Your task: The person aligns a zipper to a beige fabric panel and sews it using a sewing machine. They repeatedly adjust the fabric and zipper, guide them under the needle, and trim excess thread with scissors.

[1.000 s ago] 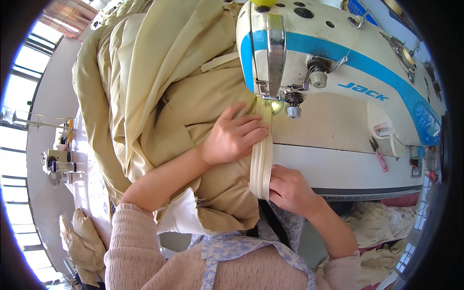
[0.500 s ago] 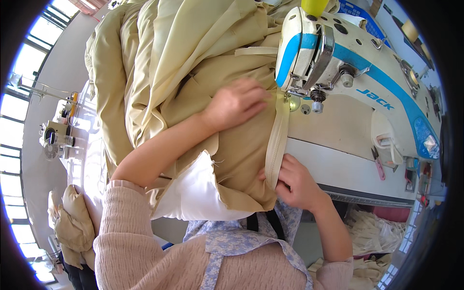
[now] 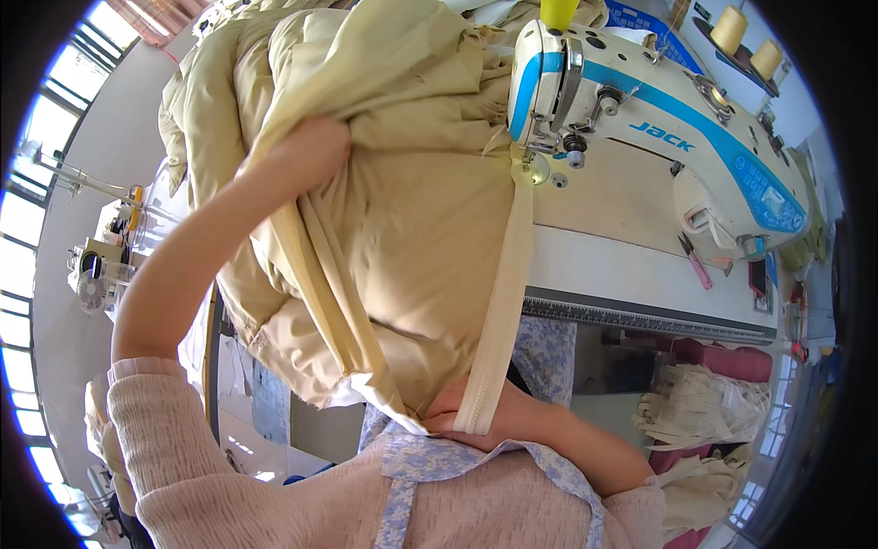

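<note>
A padded beige garment (image 3: pixel 412 238) lies across the sewing machine bed and hangs toward my lap. My left hand (image 3: pixel 315 154) is curled on a fold at its left, with the fingertips tucked out of sight. A long cream zipper tape (image 3: pixel 498 320) runs along the garment's right edge, from beneath the presser foot (image 3: pixel 529 165) down toward me. Close to my waist, my right hand (image 3: pixel 457 407) is closed around the lower end of the tape and the garment's edge. Part of that hand is covered by the tape. White lining shows beside it.
The white and blue sewing machine (image 3: pixel 631 110) stands at the right. Pink-handled thread snips (image 3: pixel 697 263) lie on its table. Thread cones (image 3: pixel 729 29) stand at the back right; a blue basket (image 3: pixel 654 32) is behind the machine. Cream fabric pieces (image 3: pixel 704 407) are heaped below the table.
My left hand has moved left from near the needle to the garment's fold. My right hand has come down toward my waist, drawing the zipper tape straight. The fabric beside it is spread flatter.
</note>
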Motion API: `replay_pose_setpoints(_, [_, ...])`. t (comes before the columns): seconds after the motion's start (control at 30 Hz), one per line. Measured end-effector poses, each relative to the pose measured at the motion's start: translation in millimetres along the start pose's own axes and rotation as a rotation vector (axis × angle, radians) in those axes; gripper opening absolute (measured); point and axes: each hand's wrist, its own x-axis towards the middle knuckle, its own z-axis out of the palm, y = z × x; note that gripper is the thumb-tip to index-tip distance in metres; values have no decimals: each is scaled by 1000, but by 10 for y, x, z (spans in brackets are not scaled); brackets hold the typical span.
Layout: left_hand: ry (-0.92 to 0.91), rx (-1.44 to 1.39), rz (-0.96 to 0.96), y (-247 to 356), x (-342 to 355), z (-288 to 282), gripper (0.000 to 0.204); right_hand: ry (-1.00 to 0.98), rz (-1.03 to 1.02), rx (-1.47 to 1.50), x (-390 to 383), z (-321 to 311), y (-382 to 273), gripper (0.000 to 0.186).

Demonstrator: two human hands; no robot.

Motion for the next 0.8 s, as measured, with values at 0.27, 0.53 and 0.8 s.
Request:
replay_pose_setpoints(0.27, [242, 239, -106, -323, 623, 538, 27, -89, 434, -331, -8, 675, 506, 18])
replay_pose_setpoints(0.53, [871, -242, -33, 348, -173, 532, 57, 562, 686, 844, -213, 467, 235, 38])
replay_pose_setpoints(0.8, [593, -487, 631, 1568, -310, 718, 64, 366, 382, 423, -205, -45, -46, 27])
